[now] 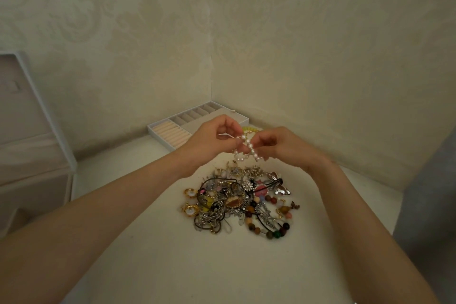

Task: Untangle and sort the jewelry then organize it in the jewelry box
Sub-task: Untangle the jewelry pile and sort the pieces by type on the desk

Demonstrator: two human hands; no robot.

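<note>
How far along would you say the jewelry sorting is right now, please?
Little looks done: the visible slots of the white compartmented jewelry box sit empty. In hand: the left hand and right hand pinch a white pearl strand above the white table. Left: the tangled heap of chains, coloured beads and gold earrings awaits sorting.

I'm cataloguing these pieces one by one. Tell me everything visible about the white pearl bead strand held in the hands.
The white pearl bead strand is a string of small round glossy beads, looped and crossed over itself. The left hand and right hand pinch its upper part; its loops hang below the fingers. It is held in the air above the tangled jewelry pile, seemingly apart from it. No clasp shows.
</note>
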